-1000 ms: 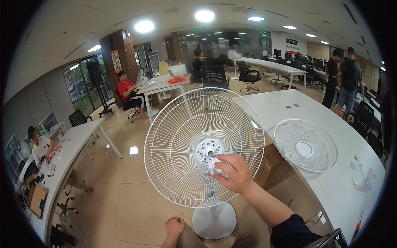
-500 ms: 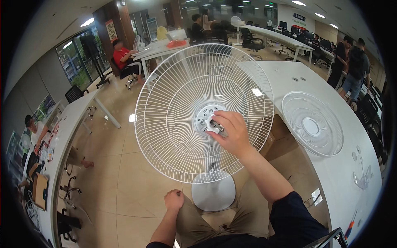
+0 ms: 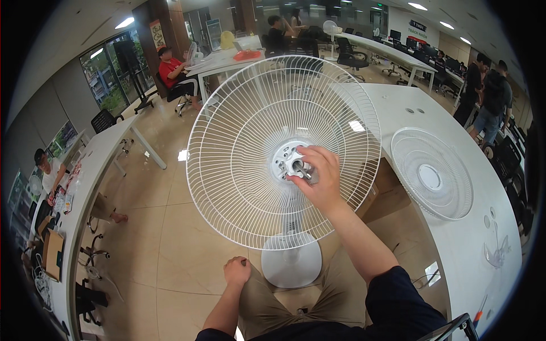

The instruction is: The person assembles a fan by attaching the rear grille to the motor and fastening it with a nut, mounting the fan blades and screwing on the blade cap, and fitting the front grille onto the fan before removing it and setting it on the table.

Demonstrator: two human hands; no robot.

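Note:
In front of me stands a white pedestal fan on its white base (image 3: pixel 291 261). Its wire rear grille (image 3: pixel 227 165) faces me, with no blade on it. At its centre a metal motor shaft pokes through a white plastic grille nut (image 3: pixel 294 163). The thumb and fingers of my right hand (image 3: pixel 320 176) grip the rim of this nut. My left hand (image 3: pixel 236 271) rests curled on my left thigh. A small dark bit shows at its fingers, too small to name.
On the white table (image 3: pixel 418 96) at right lie the front grille (image 3: pixel 430 177), a clear fan blade (image 3: pixel 498 252) and a screwdriver (image 3: pixel 480 311). A cardboard box (image 3: pixel 392 199) sits beneath. Another long table (image 3: pixel 102 170) runs along the left. Several people sit or stand farther off.
The fingers of my right hand have shifted a little around the nut, and more of the nut's face and shaft shows. My left hand stays on the thigh. The view has moved slightly.

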